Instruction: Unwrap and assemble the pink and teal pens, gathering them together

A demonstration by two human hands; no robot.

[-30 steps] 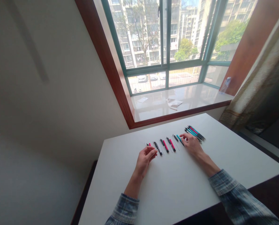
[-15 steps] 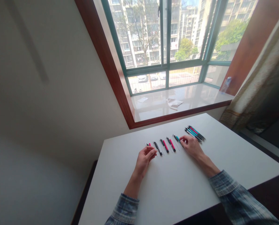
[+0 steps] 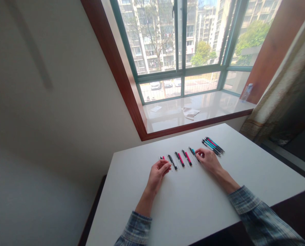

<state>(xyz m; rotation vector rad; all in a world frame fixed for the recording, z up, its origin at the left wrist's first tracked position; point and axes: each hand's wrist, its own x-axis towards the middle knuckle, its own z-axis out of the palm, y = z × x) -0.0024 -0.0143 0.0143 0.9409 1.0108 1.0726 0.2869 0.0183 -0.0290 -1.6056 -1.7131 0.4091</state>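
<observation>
Disassembled pens lie in a slanted row on the white table. My left hand rests at the row's left end, fingers bent and pressed together, partly covering a pink pen part. What they hold, if anything, is hidden. Beside it are black pen parts with a thin refill. Two sets with pink barrels lie mid-row. At the right end, my right hand has thumb and finger closed at a teal pen barrel, which lies beside black parts and is partly hidden by the fingertips.
Several whole pens lie side by side just beyond my right hand. Behind the white table is a windowsill with a crumpled white cloth and a clear bottle. A curtain hangs at the right.
My right hand has shifted slightly left, and the teal and black parts at its fingertips sit a little differently. My left hand has barely moved.
</observation>
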